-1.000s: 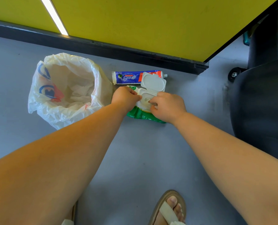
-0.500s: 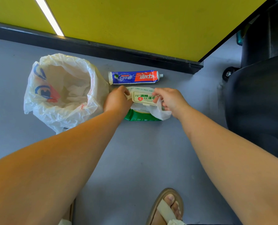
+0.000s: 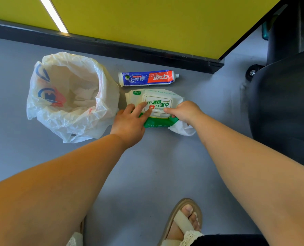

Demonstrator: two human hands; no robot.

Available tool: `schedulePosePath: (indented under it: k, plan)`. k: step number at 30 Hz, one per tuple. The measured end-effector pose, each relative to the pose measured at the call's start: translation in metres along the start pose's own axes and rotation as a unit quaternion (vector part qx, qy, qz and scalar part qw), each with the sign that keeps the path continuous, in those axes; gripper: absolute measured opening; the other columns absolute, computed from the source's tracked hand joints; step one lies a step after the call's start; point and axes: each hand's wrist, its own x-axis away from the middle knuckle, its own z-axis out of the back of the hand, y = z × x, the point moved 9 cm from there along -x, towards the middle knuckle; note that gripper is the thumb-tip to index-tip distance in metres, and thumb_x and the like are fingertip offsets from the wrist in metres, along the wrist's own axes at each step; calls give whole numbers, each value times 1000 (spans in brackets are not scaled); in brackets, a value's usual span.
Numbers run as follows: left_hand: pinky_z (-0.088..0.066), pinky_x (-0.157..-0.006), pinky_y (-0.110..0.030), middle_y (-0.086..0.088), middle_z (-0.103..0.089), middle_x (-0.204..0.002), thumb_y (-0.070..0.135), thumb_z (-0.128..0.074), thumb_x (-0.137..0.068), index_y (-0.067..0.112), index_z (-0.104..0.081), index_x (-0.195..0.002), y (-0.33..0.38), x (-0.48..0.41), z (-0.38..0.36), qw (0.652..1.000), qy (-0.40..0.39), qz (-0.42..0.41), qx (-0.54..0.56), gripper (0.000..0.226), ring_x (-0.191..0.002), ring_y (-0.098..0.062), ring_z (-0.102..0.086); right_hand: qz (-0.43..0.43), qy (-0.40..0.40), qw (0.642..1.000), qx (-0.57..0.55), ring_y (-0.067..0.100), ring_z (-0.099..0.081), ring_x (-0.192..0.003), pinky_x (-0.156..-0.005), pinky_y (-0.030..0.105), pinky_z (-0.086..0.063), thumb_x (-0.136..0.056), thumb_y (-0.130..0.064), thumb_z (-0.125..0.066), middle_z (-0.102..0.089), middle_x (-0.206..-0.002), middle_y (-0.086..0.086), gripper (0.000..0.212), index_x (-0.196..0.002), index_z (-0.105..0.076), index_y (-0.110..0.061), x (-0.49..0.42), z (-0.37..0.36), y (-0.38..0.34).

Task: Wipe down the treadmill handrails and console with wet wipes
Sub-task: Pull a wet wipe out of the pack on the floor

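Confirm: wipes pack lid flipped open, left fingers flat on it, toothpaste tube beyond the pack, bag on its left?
No. The head view shows the lid shut, not flipped open. The rest holds: left hand with fingers flat on it, toothpaste tube beyond the wipes pack, bag on its left.

Bright even light, sharp, wide-angle edge distortion

wipes pack: glossy plastic film | bag: thin crinkled plastic | floor: smooth matt
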Motion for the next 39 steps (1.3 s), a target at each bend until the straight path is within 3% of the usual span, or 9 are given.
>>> schedulePosePath:
  k: [9,12,16,19,22,26,32,36,39]
  plan:
    - [-30,-107,-43,-4,-16,-155,33,-37,-100,25,-16,-152,7,-14,0,995,-94,10,-41,56,-136,-29,-24,-34,38,997,61,19,-53,-78,-64,26,-39,-88,-51,-59,-57,-93,1,39,-110,-63,-20,-4,-6,-3]
    - [-37,-105,-43,-5,-28,-150,29,-37,-100,25,-33,-147,3,-17,28,985,-138,44,92,47,-134,-28,-29,-71,-11,988,-138,18,-55,-71,-60,24,-41,-91,-45,-57,-58,-90,4,32,-95,-65,-15,15,-3,-1]
    - [-43,-92,-30,-2,-48,-138,39,-38,-101,26,-46,-139,7,5,94,847,-157,179,475,41,-116,-18,-48,-158,-64,834,-524,10,-58,-42,-42,19,-44,-93,-33,-59,-62,-50,-1,22,-82,-59,-15,80,26,-28]
    - [-41,-102,-32,4,-58,-126,56,-59,-85,31,-58,-123,22,41,141,736,-195,196,618,46,-113,-15,-53,-143,-108,739,-650,17,-65,-58,-59,31,-53,-94,-35,-56,-64,-56,3,21,-87,-60,-16,144,60,-61]
    - [-47,-95,-30,8,-70,-86,31,-70,-85,23,-66,-88,33,79,204,688,-193,164,680,8,-83,-7,-63,-123,-76,668,-730,13,-63,-50,-60,32,-53,-96,-30,-53,-55,-66,2,20,-86,-59,-14,215,112,-79]
    - [-55,-73,-19,4,-67,-68,8,-64,-89,14,-63,-78,42,131,316,649,-120,157,735,12,-71,-11,-61,-61,-65,726,-682,14,-64,-69,-72,31,-49,-95,-32,-51,-67,-77,4,23,-85,-62,-13,321,187,-100]
    - [-49,-82,-38,-4,-60,-76,16,-66,-88,20,-60,-79,75,217,491,718,-86,50,689,11,-75,-19,-54,22,-108,852,-512,16,-61,-82,-73,25,-45,-69,-33,-69,-69,-86,1,29,-91,-67,-13,475,276,-145]
    - [-48,-59,-23,1,-58,-65,12,-61,-92,14,-60,-79,91,263,591,722,-71,-20,688,13,-56,-10,-52,53,24,848,-527,28,-66,-93,-85,41,-50,-67,-41,-77,-72,-99,10,40,-95,-69,-13,556,349,-159]
    - [-44,-51,-16,8,-58,-59,16,-64,-89,14,-61,-79,108,299,656,721,-97,-85,680,10,-54,-5,-52,78,94,798,-590,23,-65,-87,-76,38,-53,-79,-31,-62,-71,-94,8,28,-99,-65,-12,621,388,-173]
